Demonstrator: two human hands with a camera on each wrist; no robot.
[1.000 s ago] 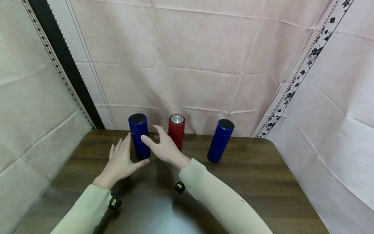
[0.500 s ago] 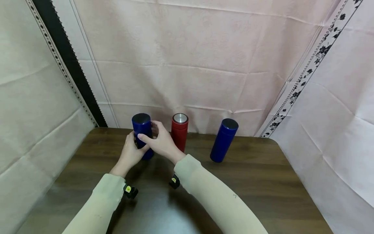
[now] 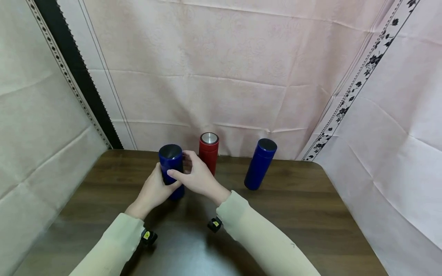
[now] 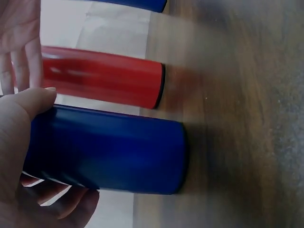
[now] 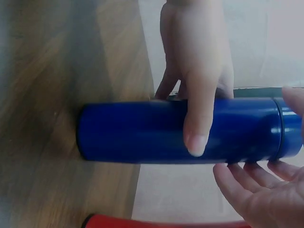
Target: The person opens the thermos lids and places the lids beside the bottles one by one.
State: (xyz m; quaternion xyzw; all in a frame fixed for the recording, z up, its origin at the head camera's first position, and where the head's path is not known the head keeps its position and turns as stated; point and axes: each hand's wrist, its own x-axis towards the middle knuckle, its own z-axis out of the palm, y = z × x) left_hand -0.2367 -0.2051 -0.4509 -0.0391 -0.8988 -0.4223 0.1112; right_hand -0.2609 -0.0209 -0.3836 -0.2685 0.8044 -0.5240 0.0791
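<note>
A blue thermos flask point(image 3: 170, 163) with a dark lid top stands almost upright between both hands in the head view. My left hand point(image 3: 152, 191) grips its body from the left, the thumb lying across the near side in the right wrist view. Higher up, my right hand point(image 3: 199, 177) holds it from the right, thumb in front and fingers behind. The left wrist view shows the flask's base at or close to the tabletop; whether it touches cannot be told. Just behind my right hand is a red thermos flask point(image 3: 209, 155) with a silvery lid top, partly hidden.
A second blue thermos flask point(image 3: 259, 165) stands farther right on the brown wooden table point(image 3: 297, 222). Pale cloth point(image 3: 224, 65) hangs behind the table's back edge, and more cloth closes in both sides.
Both hands have closed round the left blue flask, the left coming in from the side. Since half a second ago that flask has shifted toward me. The other two flasks stay put.
</note>
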